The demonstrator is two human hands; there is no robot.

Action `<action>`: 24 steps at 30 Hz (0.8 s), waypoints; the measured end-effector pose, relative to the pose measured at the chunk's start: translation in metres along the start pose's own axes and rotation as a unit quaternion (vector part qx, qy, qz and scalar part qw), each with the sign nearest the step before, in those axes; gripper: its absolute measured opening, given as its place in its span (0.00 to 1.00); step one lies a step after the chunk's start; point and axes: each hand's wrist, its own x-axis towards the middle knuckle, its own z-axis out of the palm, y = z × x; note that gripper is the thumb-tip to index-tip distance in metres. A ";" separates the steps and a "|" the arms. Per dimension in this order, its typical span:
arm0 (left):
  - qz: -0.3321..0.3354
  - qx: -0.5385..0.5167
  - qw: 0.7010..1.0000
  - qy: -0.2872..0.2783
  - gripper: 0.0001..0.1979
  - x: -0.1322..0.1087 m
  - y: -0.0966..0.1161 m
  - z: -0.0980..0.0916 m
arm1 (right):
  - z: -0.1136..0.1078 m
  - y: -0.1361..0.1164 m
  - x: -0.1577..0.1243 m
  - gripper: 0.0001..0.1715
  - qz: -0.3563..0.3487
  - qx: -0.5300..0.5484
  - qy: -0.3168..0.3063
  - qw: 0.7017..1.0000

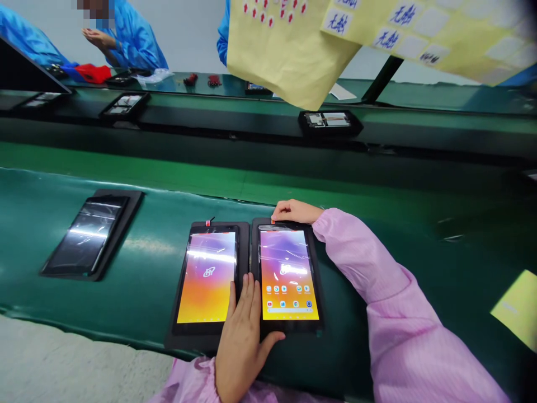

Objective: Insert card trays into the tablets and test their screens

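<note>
Two lit tablets lie side by side on dark pads. The left tablet (207, 274) shows a purple-to-yellow screen with a logo; a small red-and-white tab (207, 223) sticks out of its top edge. On the right tablet (289, 263) rows of app icons show over the same background. My left hand (243, 338) lies flat with fingers stretched out, across the gap between the tablets and touching their facing edges. At the right tablet's top edge, my right hand (296, 211) is closed, its curled fingertips at a small orange tab (273, 221), partly hidden by them.
A dark-screened tablet (88, 235) rests on another pad at left. Beyond the green mat (159, 246), a black conveyor (230, 126) carries opened devices in trays (331, 120). Yellow sheets (289, 61) hang overhead. A person in blue (134, 39) is across the line. A yellow note (518, 308) lies right.
</note>
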 end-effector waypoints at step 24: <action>0.064 0.044 0.994 -0.078 0.63 0.097 -0.002 0.003 | -0.050 0.008 -0.092 0.09 0.069 0.206 0.434 0.874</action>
